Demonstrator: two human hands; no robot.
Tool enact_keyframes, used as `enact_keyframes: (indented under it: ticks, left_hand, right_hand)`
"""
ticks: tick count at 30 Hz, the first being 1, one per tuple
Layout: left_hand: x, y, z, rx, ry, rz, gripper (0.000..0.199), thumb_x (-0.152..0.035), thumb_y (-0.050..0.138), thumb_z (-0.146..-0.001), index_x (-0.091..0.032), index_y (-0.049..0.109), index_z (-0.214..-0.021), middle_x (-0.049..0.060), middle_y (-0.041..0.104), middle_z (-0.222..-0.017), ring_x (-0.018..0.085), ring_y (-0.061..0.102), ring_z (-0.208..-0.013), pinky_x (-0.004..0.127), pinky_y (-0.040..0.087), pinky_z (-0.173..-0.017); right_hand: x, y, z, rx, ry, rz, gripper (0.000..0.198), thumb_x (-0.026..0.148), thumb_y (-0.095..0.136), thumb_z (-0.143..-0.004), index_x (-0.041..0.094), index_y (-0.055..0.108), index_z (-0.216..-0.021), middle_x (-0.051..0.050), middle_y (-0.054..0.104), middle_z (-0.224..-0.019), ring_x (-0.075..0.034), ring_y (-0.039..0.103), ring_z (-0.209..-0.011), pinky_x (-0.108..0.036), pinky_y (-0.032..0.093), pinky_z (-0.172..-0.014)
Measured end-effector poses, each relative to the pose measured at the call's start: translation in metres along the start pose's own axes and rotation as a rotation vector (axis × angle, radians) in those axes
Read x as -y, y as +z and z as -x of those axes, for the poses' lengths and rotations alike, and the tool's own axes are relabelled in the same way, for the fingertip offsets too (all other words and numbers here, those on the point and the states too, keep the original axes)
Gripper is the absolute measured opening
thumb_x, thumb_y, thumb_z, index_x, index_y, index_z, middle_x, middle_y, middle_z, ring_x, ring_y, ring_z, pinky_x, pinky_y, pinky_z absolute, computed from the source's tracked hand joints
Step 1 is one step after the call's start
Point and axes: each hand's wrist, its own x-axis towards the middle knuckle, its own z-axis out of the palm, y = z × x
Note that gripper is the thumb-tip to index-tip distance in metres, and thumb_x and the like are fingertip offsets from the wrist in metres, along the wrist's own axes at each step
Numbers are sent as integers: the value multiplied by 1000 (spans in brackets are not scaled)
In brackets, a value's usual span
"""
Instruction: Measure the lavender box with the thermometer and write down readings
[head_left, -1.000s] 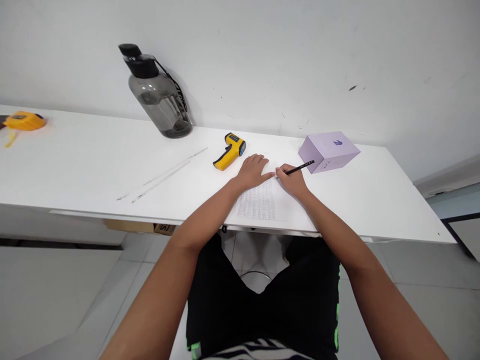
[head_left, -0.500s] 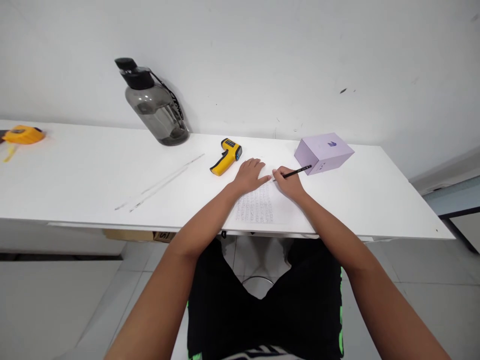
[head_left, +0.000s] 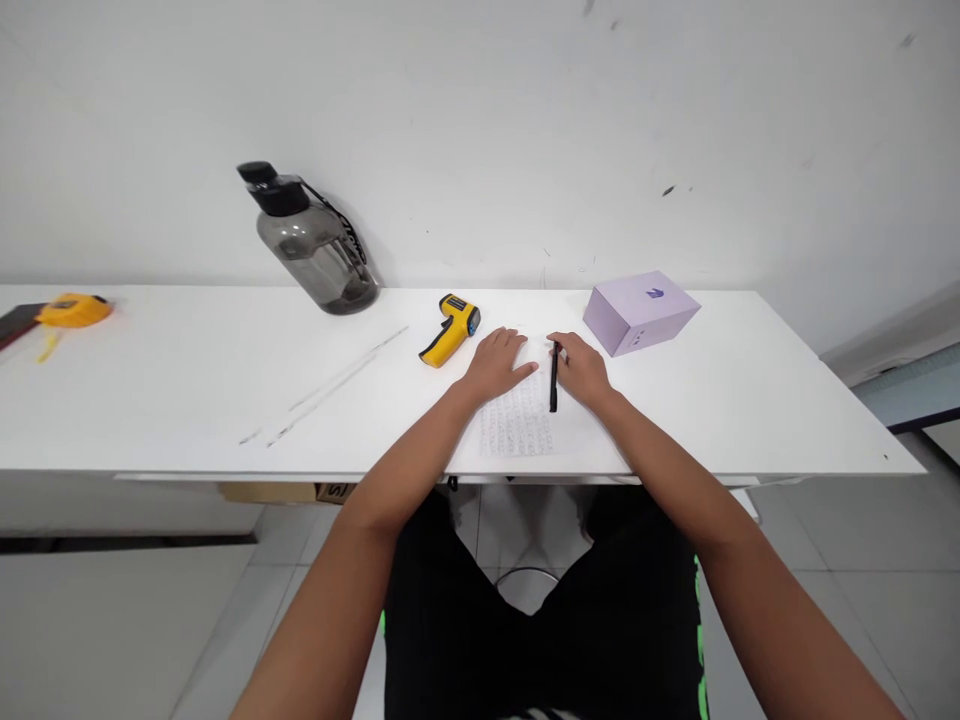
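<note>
My left hand [head_left: 501,364] lies open and flat on the upper left part of a sheet of paper [head_left: 585,435], fingers spread. Rows of small handwriting cover the paper below it. My right hand [head_left: 583,368] is closed at the sheet's upper right, gripping a slim black pencil [head_left: 553,385] between thumb and fingers. The pencil's lower end points toward me over the right edge of the writing; its upper end is partly hidden by my fingers. Just left of my left hand lies a yellow and black infrared thermometer gun [head_left: 448,332].
A lilac box [head_left: 641,310] sits behind my right hand. Against the wall stands a grey water bottle [head_left: 319,250] with a black cap. A yellow tape measure [head_left: 75,310] lies at the far left. The white table [head_left: 750,400] has dark streaks on its left part.
The pencil has swung in my right hand from slanting rightward to pointing down toward me. My left hand stays on the paper. The camera view has tilted slightly up.
</note>
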Motion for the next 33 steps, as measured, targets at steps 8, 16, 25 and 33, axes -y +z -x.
enact_keyframes:
  ticks: [8, 16, 25, 33]
  left_hand:
    - [2, 2, 0, 1, -7, 11, 58, -53, 51, -98, -16, 53, -142, 16, 50, -155, 34, 39, -149, 52, 31, -125]
    - [4, 4, -1, -6, 2, 30, 58, -55, 50, -98, -19, 52, -143, 15, 50, -156, 34, 38, -149, 54, 30, -124]
    - [2, 2, 0, 6, -8, 20, 60, -54, 51, -98, -16, 52, -144, 16, 49, -156, 35, 38, -150, 52, 31, -125]
    - [2, 3, -1, 2, -6, 13, 60, -54, 50, -98, -14, 53, -143, 16, 50, -154, 33, 39, -148, 49, 31, -125]
  right_hand:
    - [-2, 1, -1, 26, 14, 51, 39, 17, 49, -92, 24, 66, -127, -7, 73, -116, -23, 68, -86, -39, 54, -78]
    - [-3, 1, -1, 8, -32, 70, 41, 14, 47, -90, 22, 69, -124, -8, 74, -113, -25, 68, -94, -39, 55, -79]
    - [1, -1, -1, 34, -11, 82, 42, 12, 46, -91, 23, 68, -125, -8, 73, -114, -25, 68, -96, -39, 55, -78]
    - [4, -4, 0, 79, 19, 91, 43, 12, 45, -92, 22, 67, -128, -8, 72, -116, -25, 68, -94, -39, 55, -79]
